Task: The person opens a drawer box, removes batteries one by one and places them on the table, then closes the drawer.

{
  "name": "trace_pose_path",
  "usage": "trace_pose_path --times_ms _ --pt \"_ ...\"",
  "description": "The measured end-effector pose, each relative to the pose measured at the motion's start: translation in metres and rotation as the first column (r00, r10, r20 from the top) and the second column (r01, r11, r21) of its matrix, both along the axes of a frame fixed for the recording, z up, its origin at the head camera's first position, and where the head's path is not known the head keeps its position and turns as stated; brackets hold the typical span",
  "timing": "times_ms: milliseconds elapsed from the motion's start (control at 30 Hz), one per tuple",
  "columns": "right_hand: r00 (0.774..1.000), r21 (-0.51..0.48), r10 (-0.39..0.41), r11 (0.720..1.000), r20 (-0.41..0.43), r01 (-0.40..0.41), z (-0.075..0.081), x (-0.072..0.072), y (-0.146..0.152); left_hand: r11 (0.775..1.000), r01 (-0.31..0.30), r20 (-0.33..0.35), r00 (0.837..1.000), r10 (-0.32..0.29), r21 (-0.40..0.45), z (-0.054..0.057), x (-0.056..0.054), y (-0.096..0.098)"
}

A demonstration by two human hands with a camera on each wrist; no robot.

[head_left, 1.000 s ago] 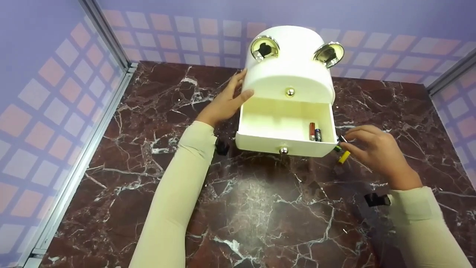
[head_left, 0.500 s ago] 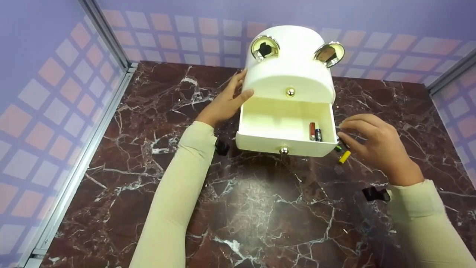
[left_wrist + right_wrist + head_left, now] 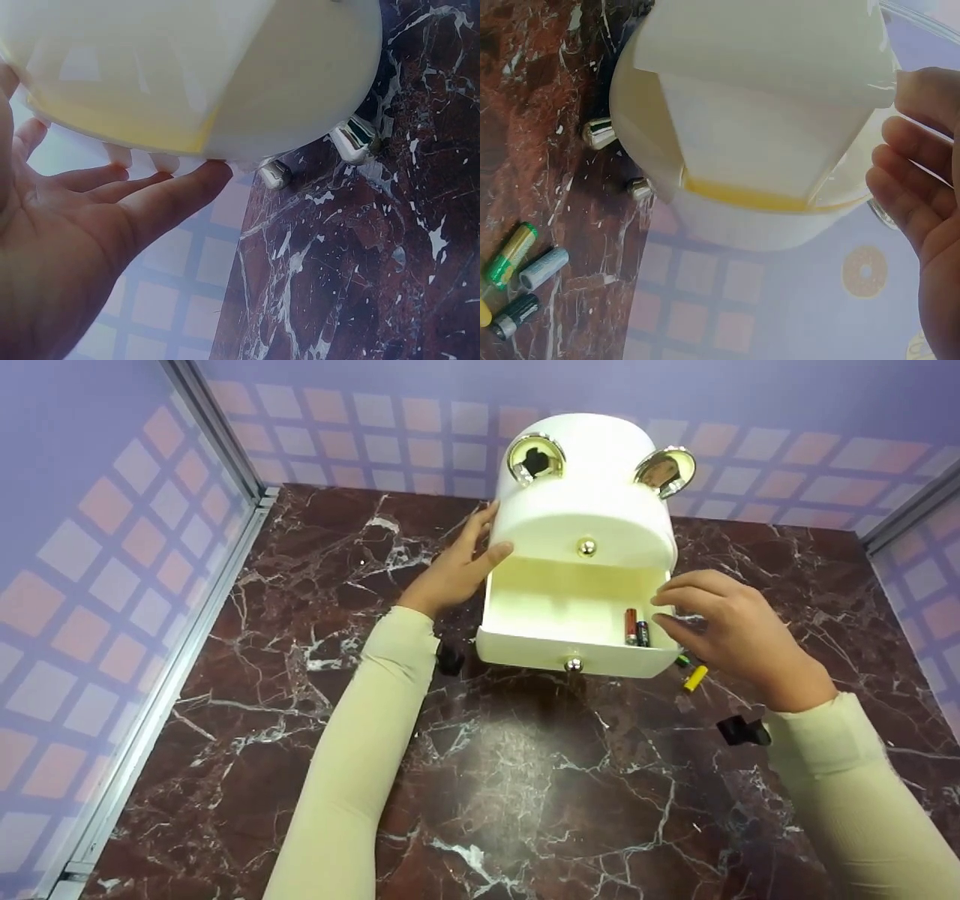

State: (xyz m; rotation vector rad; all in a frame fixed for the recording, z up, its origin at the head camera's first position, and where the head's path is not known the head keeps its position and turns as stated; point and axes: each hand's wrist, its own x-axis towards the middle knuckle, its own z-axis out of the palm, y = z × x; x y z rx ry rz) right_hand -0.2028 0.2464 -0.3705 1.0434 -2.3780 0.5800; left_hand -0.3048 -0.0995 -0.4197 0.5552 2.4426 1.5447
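- White cabinet (image 3: 589,499): I find it standing upright on the marbled desk (image 3: 487,780), near the back wall (image 3: 420,424), its lower drawer (image 3: 525,651) pulled out toward the person.
- Left hand (image 3: 450,574): fingers spread along the cabinet's left side, thumb extended to the front edge; contact confirmed in my left wrist view.
- Right hand (image 3: 739,626): fingers bent, fingertips and thumb near each other at the drawer's right rim. I cannot tell whether anything is pinched between them, nor whether they touch the rim.
- Drawer contents: a red battery (image 3: 630,625) and a dark battery (image 3: 643,634), side by side in the front right corner.
- Desk, right of the drawer: a yellow battery (image 3: 695,678) lies near the drawer's front corner, below the right hand. My right wrist view adds a green battery (image 3: 512,255), a grey battery (image 3: 544,268) and a black battery (image 3: 515,315), all lying close together.
- Fittings: one upper knob (image 3: 586,547) and one lower knob (image 3: 574,664), both shiny; two gold-toned discs (image 3: 666,472) project from the rounded top.
- Person: both sleeves (image 3: 337,765) pale, a black wrist piece (image 3: 742,730) visible beside each cuff.
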Motion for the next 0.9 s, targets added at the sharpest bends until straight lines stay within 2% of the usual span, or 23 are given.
trace_pose_path --times_ms 200,333,767,900 --pt "0.999 0.075 -0.028 0.997 0.040 0.025 0.004 -0.005 -0.003 1.000 0.007 -0.010 1.000 -0.007 -0.007 0.002 0.000 0.001" --pt "0.999 0.081 -0.029 0.996 0.040 0.025 0.003 -0.009 -0.004 1.000 0.007 -0.006 1.000 -0.007 -0.012 0.003 0.000 0.002" --pt "0.996 0.138 0.072 0.987 0.061 -0.080 0.002 -0.025 -0.018 1.000 -0.005 0.003 1.000 0.005 -0.020 0.002 0.001 0.001" --pt "0.988 0.175 0.089 0.978 0.123 -0.110 0.001 -0.028 -0.019 1.000 -0.011 0.014 1.000 0.011 -0.014 0.000 0.000 0.001"
